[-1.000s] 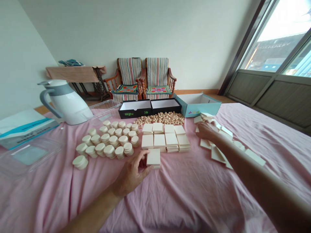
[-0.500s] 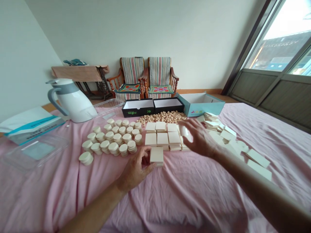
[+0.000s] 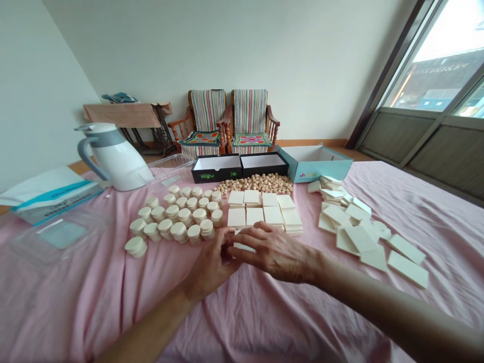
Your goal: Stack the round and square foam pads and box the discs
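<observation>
Both my hands meet at a small stack of cream square tiles (image 3: 242, 246) near the front of the pink cloth. My left hand (image 3: 210, 265) curls against the stack's left side. My right hand (image 3: 271, 250) lies flat over the top of it, fingers stretched out, covering most of it. Just behind stand neat stacks of square tiles (image 3: 264, 214) in two rows. To the left are several stacks of round cream discs (image 3: 177, 218). Loose rectangular tiles (image 3: 359, 227) lie scattered to the right.
Small wooden beads (image 3: 257, 183) are heaped behind the tiles, before two black boxes (image 3: 238, 166) and a teal box (image 3: 313, 162). A white jug (image 3: 113, 156), clear plastic trays (image 3: 56, 237) and a blue-white packet (image 3: 49, 194) sit left. Two striped chairs (image 3: 227, 121) stand by the wall.
My right hand went from the loose tiles on the right, carried a tile across, and now rests on the front stack. The left hand stayed at the stack's side.
</observation>
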Demonstrator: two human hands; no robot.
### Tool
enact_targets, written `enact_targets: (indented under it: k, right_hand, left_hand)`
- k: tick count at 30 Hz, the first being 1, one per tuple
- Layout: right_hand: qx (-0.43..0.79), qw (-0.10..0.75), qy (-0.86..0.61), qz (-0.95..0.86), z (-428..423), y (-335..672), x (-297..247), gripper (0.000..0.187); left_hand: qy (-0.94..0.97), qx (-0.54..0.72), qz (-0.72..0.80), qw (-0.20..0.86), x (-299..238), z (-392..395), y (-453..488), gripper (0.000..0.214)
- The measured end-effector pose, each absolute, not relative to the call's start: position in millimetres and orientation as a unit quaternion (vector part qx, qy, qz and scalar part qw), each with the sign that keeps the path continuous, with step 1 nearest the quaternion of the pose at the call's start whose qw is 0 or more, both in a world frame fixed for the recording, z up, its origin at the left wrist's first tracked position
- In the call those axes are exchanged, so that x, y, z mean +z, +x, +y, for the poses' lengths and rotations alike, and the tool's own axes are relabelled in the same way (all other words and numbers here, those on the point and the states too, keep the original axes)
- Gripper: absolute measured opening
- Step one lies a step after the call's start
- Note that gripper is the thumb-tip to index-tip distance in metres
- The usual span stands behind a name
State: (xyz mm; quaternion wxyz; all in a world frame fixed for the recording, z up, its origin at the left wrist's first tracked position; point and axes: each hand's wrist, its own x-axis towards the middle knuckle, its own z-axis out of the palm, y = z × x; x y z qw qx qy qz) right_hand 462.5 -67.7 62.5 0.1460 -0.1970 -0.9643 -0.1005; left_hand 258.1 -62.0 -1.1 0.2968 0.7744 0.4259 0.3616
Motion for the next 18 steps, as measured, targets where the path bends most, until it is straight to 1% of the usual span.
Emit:
enact_targets:
  k: [6, 8, 12, 15, 18]
  right_hand:
    - [-0.039, 0.23, -0.332, -0.914, -76.3, 497.2, 69.8, 0.052]
    - [-0.031, 0.259, -0.373, -0.89, -75.6, 514.8, 68.5, 0.051]
    - [-0.033, 0.299, -0.446, -0.843, -69.4, 554.7, 62.6, 0.044]
    - [-0.058, 0.295, -0.514, -0.803, -65.8, 584.0, 57.4, 0.04]
    - [-0.093, 0.244, -0.609, -0.749, -64.5, 608.0, 51.8, 0.037]
  left_hand:
    - [0.764, 0.359, 0.404, 0.353, 4.2, -65.4, 260.6, 0.051]
    - [0.779, 0.341, 0.401, 0.341, 6.3, -66.9, 259.0, 0.051]
    - [0.822, 0.314, 0.394, 0.265, 6.1, -66.8, 254.5, 0.046]
    - [0.825, 0.32, 0.406, 0.23, 1.3, -63.6, 253.2, 0.038]
    - [0.822, 0.323, 0.419, 0.21, -2.9, -60.2, 253.8, 0.036]
